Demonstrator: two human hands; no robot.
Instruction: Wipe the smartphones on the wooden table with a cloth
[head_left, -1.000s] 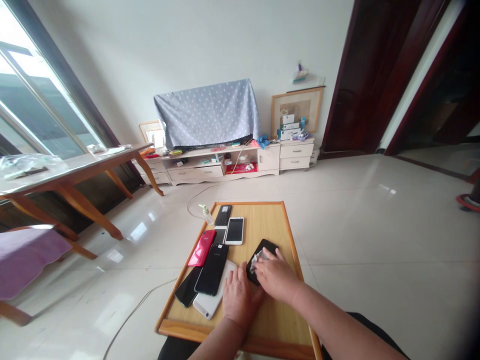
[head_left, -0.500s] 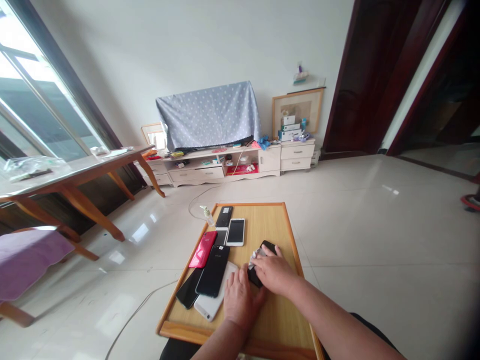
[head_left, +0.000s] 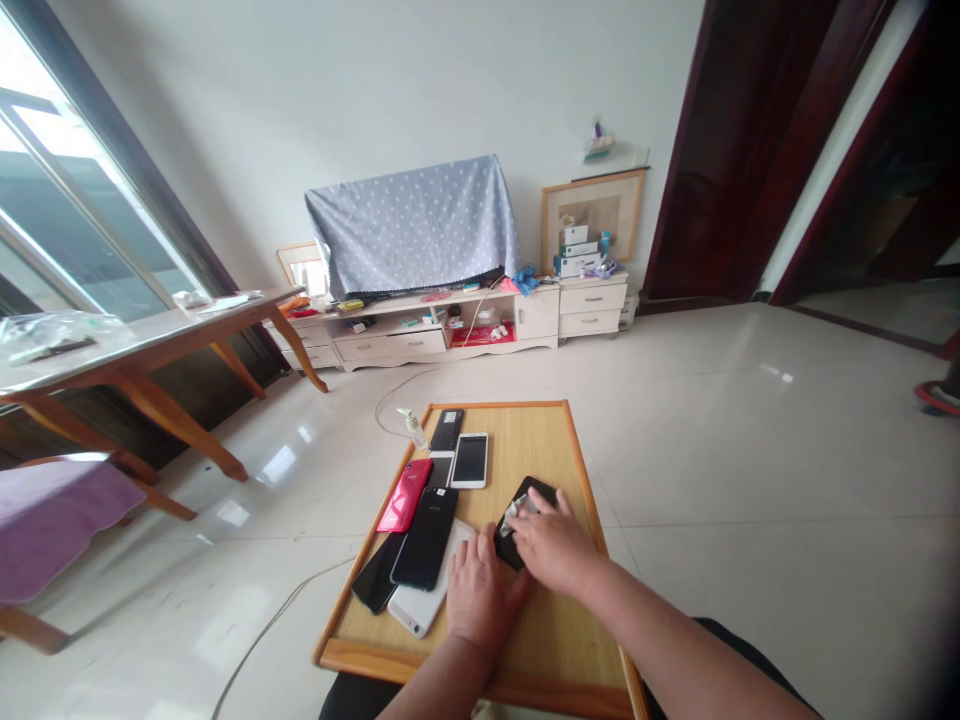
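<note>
Black smartphone (head_left: pixel 525 522) under right hand (head_left: pixel 553 547), fingers gripping white cloth (head_left: pixel 517 514); left hand (head_left: pixel 480 600) open, fingers released, beside it

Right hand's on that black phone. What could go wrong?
The right hand, pressing a white wipe on the black phone, might shove it into the white phone and scratch either. The vivo phone seems to overlap the white phone, so a bump could slide them over the wooden tray's rim onto the tile floor.

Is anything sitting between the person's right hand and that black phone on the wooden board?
Yes: a small crumpled white tissue or cloth lies between the right hand and the black phone; nothing else shows there.
</note>
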